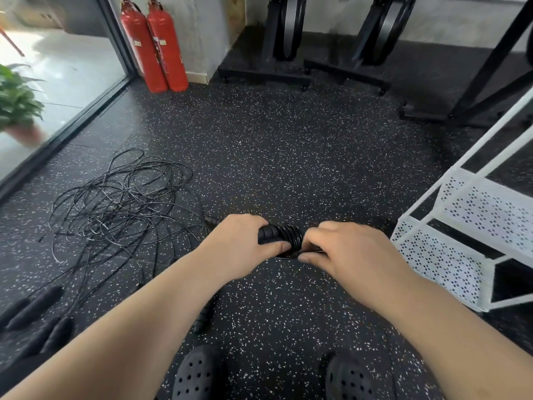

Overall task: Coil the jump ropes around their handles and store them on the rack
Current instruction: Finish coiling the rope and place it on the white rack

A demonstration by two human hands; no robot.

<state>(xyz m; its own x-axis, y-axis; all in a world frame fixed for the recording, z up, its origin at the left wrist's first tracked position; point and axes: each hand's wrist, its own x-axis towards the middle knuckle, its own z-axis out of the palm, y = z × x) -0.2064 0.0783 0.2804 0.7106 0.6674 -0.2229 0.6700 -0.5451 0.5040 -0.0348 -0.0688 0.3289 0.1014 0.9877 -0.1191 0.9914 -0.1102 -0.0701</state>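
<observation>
Left hand curled round the black handles, thumb against the wound coil; right hand fingers bent, pinching rope at the coil's right edge, all held above the floor just left of the white rack. Judgement: winding looks nearly done, so keep thumb tension, lay each turn tight beside its neighbour and tuck the end under (loose end not visible). Tangled ropes on the floor to the left are not yet coiled.

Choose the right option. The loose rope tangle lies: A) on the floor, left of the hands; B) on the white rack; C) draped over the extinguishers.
A: the tangle spreads over the floor, left of the left hand; the rack stands far right.
</observation>
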